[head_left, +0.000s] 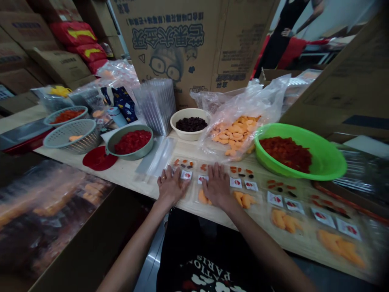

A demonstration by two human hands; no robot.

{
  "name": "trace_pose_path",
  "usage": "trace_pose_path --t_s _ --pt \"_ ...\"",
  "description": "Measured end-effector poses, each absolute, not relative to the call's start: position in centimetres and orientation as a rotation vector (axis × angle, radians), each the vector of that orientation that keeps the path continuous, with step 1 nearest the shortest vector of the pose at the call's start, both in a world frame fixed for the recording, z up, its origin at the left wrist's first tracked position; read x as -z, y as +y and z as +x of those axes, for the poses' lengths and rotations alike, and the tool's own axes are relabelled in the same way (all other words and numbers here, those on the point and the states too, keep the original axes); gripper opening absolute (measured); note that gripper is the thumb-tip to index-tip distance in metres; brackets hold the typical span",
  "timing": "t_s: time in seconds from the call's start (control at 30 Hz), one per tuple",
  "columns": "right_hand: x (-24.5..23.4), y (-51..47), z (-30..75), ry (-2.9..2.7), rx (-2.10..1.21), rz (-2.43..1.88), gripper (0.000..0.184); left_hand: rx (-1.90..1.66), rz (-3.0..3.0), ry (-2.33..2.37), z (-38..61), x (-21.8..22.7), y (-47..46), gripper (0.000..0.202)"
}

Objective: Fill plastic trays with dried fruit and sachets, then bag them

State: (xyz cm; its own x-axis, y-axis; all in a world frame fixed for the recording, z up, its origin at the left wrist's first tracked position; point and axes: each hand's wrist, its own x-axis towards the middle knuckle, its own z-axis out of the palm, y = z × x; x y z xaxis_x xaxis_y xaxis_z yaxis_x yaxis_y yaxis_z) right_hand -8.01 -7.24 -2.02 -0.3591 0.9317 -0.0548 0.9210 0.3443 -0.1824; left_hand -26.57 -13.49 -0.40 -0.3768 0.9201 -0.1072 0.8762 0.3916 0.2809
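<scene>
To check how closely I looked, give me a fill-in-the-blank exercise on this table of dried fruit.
The left hand wears a ____ on one finger.
The right hand rests beside a clear packet of ____ pieces.
The green plastic basin holds diced ____ fruit.
The dark dried fruit sits in a ____ bowl.

Missing words: ring; orange; red; white.

A single head-worn camera faces forward and down, looking closely over the left hand (pixel 172 185), right hand (pixel 216 185) and table (pixel 121 172).
</scene>
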Motion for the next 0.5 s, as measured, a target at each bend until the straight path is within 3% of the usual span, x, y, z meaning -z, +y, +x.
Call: trace_pose_path --t_s 0.3,0.4,0.5 --pt "1.3 -6.5 -6.8 -2.570 -0.384 -1.644 0.069 -0.054 1.550 2.473 -24.6 -0.4 -9.5 0.090" --pt "-0.5 -7.6 -4.8 -2.471 -0.494 -1.559 0.068 0.019 1.676 2.426 -24.1 0.8 -10.9 0.083" --pt "-3.8 -6.4 0.0 -2.281 -0.401 -1.457 0.063 -0.056 1.727 2.449 -26.1 2.9 -11.1 0.071"
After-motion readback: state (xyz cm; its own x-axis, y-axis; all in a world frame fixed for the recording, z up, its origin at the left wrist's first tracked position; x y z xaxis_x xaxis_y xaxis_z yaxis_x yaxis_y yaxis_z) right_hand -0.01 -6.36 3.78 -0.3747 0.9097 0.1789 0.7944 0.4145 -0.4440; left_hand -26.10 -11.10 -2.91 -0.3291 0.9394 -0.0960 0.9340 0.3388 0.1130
